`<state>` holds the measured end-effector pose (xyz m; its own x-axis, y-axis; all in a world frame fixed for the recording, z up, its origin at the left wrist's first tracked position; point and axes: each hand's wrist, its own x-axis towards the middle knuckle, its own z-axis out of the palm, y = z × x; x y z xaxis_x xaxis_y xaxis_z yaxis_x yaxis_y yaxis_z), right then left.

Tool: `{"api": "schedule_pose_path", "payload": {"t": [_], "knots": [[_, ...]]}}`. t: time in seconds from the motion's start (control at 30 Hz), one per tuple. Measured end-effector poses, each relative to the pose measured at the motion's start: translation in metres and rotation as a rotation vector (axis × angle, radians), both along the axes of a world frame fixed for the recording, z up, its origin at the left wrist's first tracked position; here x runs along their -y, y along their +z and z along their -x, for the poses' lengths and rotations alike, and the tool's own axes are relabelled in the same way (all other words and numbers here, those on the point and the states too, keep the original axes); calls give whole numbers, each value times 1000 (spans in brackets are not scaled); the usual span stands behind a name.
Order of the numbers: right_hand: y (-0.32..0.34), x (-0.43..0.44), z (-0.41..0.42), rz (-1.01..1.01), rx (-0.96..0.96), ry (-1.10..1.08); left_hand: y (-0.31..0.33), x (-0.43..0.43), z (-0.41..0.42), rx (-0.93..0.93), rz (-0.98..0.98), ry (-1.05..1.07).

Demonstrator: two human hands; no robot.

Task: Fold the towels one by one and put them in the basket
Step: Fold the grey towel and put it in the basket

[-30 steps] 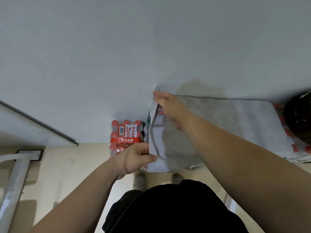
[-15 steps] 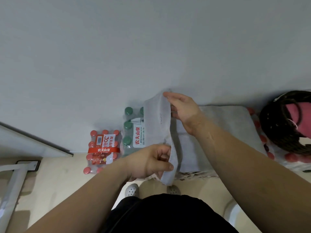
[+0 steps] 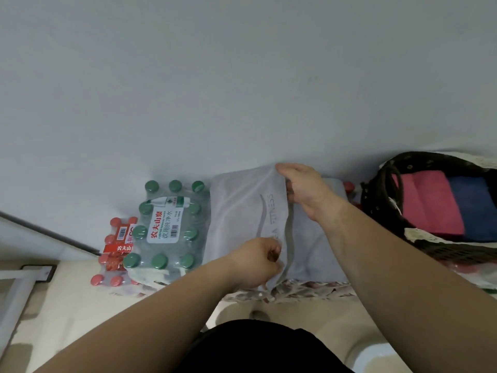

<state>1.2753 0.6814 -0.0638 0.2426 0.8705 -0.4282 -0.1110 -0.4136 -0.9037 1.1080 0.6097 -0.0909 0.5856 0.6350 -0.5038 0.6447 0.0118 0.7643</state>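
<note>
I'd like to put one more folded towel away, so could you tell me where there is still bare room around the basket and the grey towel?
The dark basket already holds a pink towel and a blue towel side by side, with no bare floor visible. The grey towel, pinched by the left hand and right hand, fills the surface between the basket and the green-capped bottles.

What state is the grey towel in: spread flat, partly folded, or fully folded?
Partly folded: both hands, left hand and right hand, hold one edge of the grey towel lifted over the flat remainder.
</note>
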Motion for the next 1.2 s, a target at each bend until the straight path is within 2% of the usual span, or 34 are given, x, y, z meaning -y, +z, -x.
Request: {"api": "schedule_pose_path", "payload": {"t": [0.1,0.2,0.4,0.6,0.67,0.8,1.0,1.1,1.2], "knots": [[-19,5,-3,87,66,120,-7,2,-4,-174,-178,-96],[-29,10,1,122,128,180,-9,4,-4,-181,-159,-40],[-29,12,-4,46,226,240,9,7,-2,7,73,188],[-11,12,-20,-85,317,238,37,9,-27,126,130,151],[-4,16,-32,-113,409,227,39,12,-43,132,151,120],[-1,24,-62,-118,723,257,34,17,-80,80,152,35],[-26,34,-71,110,935,470,13,17,-108,-45,93,-124],[-30,40,-63,205,1117,518,8,18,-93,21,115,-2],[-26,44,-47,152,1189,564,5,14,-61,93,49,137]]}}
